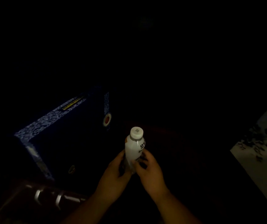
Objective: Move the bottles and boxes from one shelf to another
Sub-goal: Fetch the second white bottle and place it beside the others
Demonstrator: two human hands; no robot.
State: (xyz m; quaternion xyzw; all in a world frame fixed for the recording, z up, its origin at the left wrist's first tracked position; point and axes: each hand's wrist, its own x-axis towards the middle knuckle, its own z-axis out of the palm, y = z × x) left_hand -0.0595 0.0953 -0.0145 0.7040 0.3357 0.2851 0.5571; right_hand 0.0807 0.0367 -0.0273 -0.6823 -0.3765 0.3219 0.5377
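The scene is very dark. A white bottle (135, 145) with a white cap and dark lettering stands upright in the lower middle of the head view. My left hand (115, 172) wraps its lower part from the left. My right hand (149, 168) grips the same lower part from the right, fingers curled around it. The bottle's base is hidden behind my fingers. No shelf can be made out in the darkness.
A dark blue box (48, 122) with a speckled pale edge and a red round mark lies to the left. A pale surface (265, 159) with dark specks is at the right. Metal bars (58, 198) glint at the lower left.
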